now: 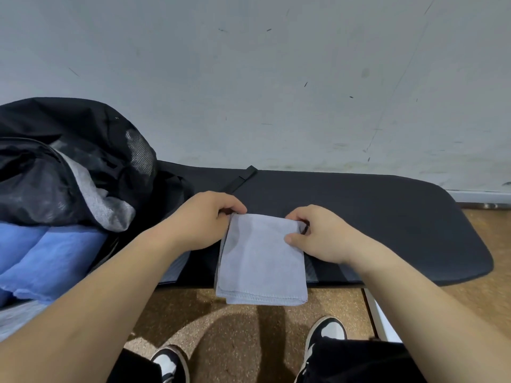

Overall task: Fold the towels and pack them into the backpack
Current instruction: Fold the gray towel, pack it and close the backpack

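Note:
A pale grey-blue towel (261, 261), folded into a narrow rectangle, lies on the black mat (373, 225) with its near end hanging over the front edge. My left hand (201, 219) pinches its far left corner. My right hand (318, 233) grips its far right corner, thumb on top. An open black backpack (83, 150) stands at the left. Inside it I see a grey towel (102, 200) and folded blue towels (47, 261).
The mat covers a table pushed against a scuffed white wall (276, 78). A black strap (243, 178) lies on the mat behind my hands. Below are a brown speckled floor (235, 333) and my black-and-white shoes (326, 335).

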